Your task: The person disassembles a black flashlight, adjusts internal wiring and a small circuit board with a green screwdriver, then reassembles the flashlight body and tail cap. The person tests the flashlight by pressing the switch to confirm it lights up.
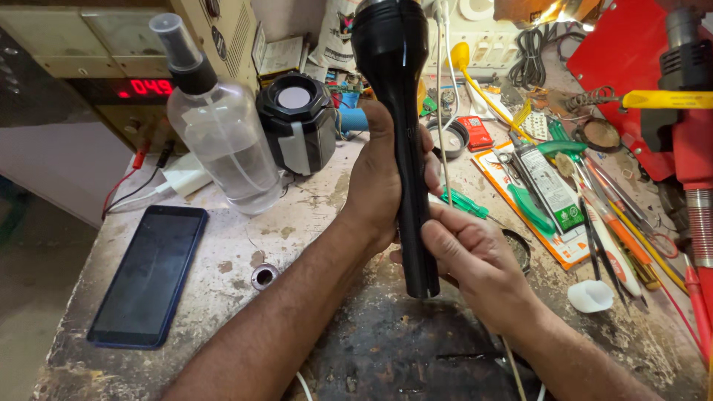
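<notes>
A dark phone screen (pixel 151 275) lies at the desk's left; a red digit display (pixel 145 87) glows behind; a green-labelled tube (pixel 550 183) lies right.

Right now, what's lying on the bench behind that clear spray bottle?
Behind the spray bottle stands a beige box with a red lit display; a white plug shows beside its base. The bottle covers whatever lies directly behind it.

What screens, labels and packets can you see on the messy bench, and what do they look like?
Smartphone: flat at left, dark blank screen, blue edge.
Red digit display: on beige box, back left.
Glue tube: right, lying on orange card, white, green label.
Small red packet: behind the black flashlight.
</notes>
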